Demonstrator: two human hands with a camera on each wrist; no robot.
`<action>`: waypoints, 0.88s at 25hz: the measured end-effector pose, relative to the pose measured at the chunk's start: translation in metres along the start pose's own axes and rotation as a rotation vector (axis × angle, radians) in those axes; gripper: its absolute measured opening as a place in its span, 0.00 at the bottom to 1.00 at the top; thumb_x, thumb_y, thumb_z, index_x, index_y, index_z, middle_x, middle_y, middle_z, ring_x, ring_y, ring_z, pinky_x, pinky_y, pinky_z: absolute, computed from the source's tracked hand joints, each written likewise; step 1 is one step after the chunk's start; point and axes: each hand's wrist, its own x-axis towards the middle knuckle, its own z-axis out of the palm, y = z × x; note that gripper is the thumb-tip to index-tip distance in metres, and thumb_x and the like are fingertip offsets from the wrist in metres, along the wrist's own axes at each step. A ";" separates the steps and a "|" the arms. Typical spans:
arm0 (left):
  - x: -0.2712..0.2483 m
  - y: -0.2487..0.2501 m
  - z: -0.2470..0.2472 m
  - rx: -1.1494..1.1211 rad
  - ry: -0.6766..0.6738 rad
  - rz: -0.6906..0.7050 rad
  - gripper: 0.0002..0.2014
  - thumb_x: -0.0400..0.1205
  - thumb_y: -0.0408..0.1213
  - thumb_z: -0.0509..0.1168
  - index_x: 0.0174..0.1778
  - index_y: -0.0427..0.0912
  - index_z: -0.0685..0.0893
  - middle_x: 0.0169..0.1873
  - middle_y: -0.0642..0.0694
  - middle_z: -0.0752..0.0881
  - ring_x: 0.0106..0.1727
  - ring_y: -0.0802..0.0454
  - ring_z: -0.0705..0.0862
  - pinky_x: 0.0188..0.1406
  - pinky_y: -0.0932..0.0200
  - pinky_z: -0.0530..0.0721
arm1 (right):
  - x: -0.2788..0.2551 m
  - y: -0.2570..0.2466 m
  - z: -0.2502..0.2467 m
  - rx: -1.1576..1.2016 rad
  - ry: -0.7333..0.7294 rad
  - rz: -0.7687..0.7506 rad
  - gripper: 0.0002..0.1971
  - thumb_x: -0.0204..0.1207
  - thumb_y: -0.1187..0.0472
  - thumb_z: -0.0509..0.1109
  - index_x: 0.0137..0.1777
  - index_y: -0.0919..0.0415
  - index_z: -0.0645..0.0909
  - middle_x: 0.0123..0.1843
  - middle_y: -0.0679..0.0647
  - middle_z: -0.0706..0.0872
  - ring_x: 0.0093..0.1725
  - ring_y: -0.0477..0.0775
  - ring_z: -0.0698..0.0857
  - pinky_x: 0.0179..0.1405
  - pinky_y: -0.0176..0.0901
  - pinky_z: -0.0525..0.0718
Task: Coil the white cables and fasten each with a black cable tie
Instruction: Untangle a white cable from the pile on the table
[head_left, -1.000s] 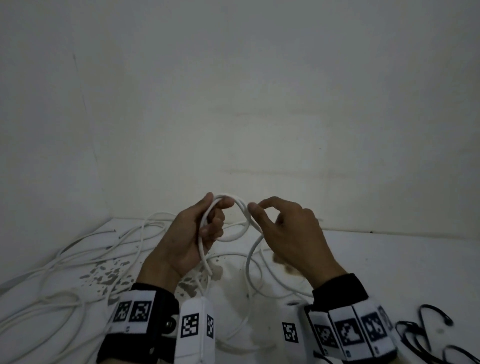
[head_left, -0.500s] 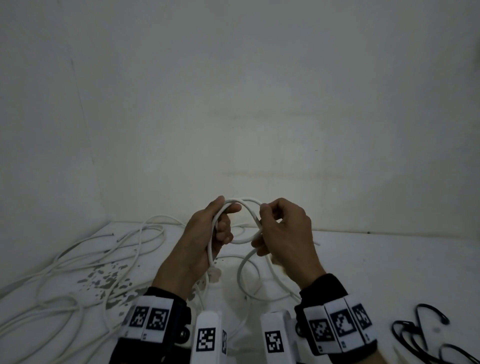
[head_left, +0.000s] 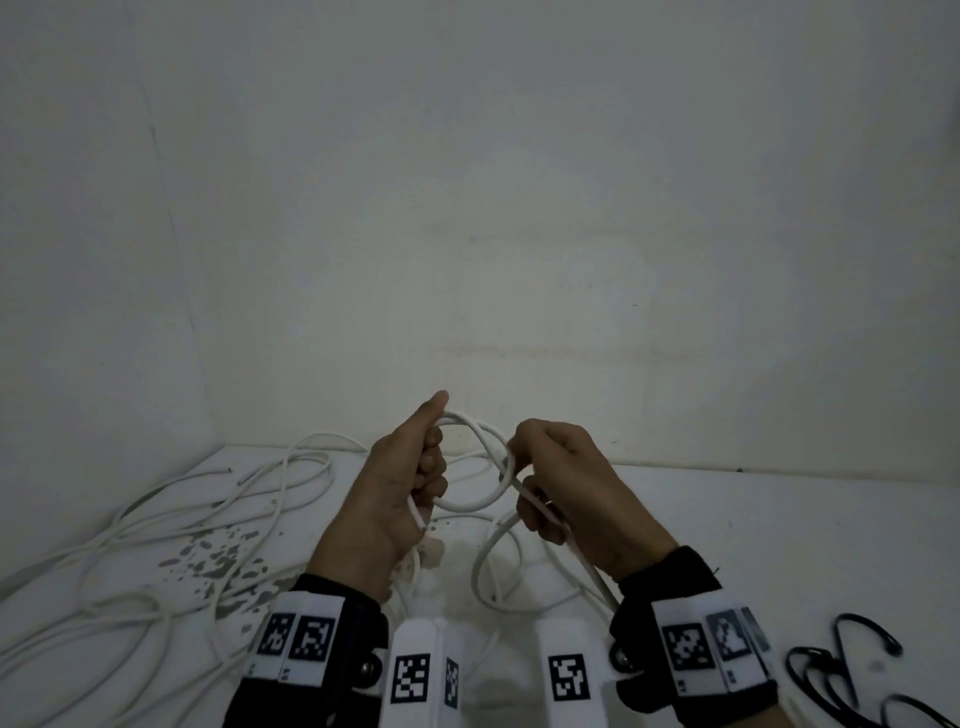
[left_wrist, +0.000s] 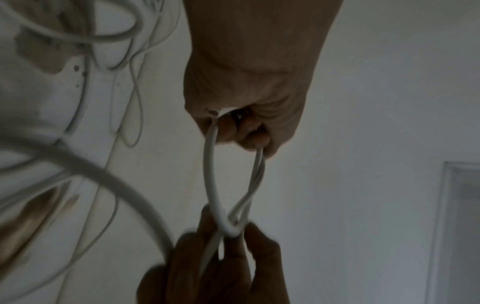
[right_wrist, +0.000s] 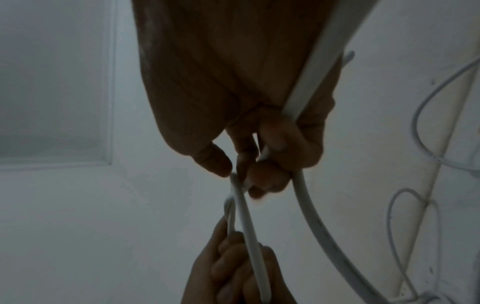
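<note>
Both hands up above the table (head_left: 779, 519): the left hand (head_left: 395, 488) curls round a small loop of white cable (head_left: 470, 506), the right hand (head_left: 566, 488) pinches the crossing just beside it. Loose cable trails back under the right wrist; black ties (head_left: 831, 670) lie right.

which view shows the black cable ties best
The head view: the black cable ties lie loose at the table's lower right corner, partly cut off by the frame edge. Neither wrist view shows them, only hands and white cable.
</note>
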 end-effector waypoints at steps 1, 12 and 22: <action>-0.002 0.003 -0.002 0.080 -0.045 -0.008 0.23 0.79 0.55 0.69 0.26 0.47 0.70 0.16 0.52 0.63 0.14 0.58 0.58 0.12 0.65 0.57 | -0.001 -0.001 -0.003 0.013 -0.061 0.033 0.18 0.85 0.53 0.58 0.42 0.67 0.78 0.29 0.60 0.79 0.20 0.54 0.72 0.19 0.38 0.64; -0.019 -0.004 0.004 0.110 -0.398 -0.202 0.24 0.82 0.57 0.62 0.26 0.45 0.73 0.11 0.53 0.59 0.12 0.60 0.57 0.10 0.68 0.59 | 0.009 0.005 -0.007 0.270 0.039 0.112 0.19 0.85 0.49 0.65 0.34 0.57 0.77 0.21 0.48 0.69 0.16 0.45 0.59 0.16 0.34 0.54; 0.008 0.027 -0.041 -0.605 -0.197 -0.034 0.20 0.89 0.44 0.51 0.30 0.47 0.69 0.17 0.55 0.67 0.13 0.60 0.61 0.15 0.65 0.59 | -0.008 0.016 -0.039 -0.073 -0.309 0.099 0.12 0.85 0.55 0.67 0.61 0.61 0.84 0.29 0.58 0.80 0.23 0.57 0.79 0.28 0.42 0.81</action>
